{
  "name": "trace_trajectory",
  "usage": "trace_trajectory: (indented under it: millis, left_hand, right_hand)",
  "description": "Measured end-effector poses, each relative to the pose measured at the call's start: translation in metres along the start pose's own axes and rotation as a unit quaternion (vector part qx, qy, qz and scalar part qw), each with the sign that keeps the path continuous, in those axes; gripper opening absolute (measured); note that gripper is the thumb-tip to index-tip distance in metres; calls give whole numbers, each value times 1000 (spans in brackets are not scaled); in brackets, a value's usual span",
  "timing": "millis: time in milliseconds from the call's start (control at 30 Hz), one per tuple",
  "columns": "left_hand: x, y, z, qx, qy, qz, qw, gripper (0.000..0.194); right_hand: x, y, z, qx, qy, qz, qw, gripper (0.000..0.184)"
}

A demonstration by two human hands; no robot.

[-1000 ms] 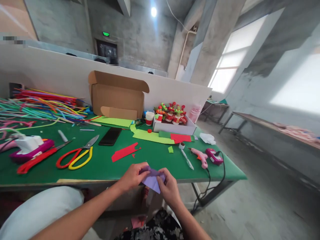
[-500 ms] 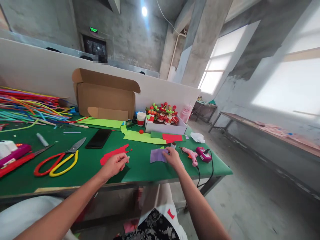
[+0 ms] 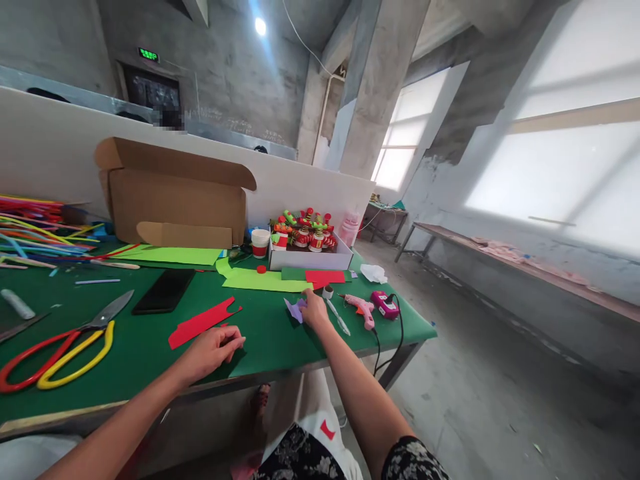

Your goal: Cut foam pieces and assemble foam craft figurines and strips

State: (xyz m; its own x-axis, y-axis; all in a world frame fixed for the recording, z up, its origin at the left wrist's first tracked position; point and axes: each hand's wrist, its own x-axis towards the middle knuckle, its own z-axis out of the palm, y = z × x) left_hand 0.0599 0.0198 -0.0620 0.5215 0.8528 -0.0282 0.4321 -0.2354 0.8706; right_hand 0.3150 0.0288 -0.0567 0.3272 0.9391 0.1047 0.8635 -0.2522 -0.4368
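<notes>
My right hand (image 3: pixel 316 313) grips the edge of a small piece of purple paper (image 3: pixel 296 310), which is bent up just above the green table. A white pen (image 3: pixel 339 318) lies right of that hand, beside a small white roll (image 3: pixel 327 292). My left hand (image 3: pixel 211 350) hovers at the table's front with its fingers curled together; whatever may be inside is hidden. Just beyond it lies a cut strip of red paper (image 3: pixel 203 323) with a notched end. Yellow-green paper (image 3: pixel 265 280) and a red paper rectangle (image 3: pixel 325 279) lie farther back.
Large scissors (image 3: pixel 95 333) and a black phone (image 3: pixel 164 291) lie at left. Behind stand an open cardboard box (image 3: pixel 175 207), paper cups (image 3: pixel 260 243) and a white box (image 3: pixel 310 260) of small figures. A pink glue gun (image 3: pixel 361 309) with its cord lies near the right edge.
The purple paper was flat and is now folded up and partly covered by my right hand. My left hand stays curled, now nearer the front edge. The view has swung right.
</notes>
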Motion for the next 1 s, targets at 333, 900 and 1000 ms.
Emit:
trace_trajectory:
  millis: [333, 900, 1000]
  left_hand:
    - [0, -6, 2, 2, -8, 10, 1000, 44]
    - [0, 1, 4, -72, 76, -34, 994, 47]
    - [-2, 12, 4, -167, 101, -22, 981, 49]
  right_hand:
    - [63, 66, -99, 7, 114, 67, 991, 24]
    - [53, 66, -103, 297, 125, 83, 943, 25]
    - [4, 17, -70, 518, -42, -52, 853, 35]
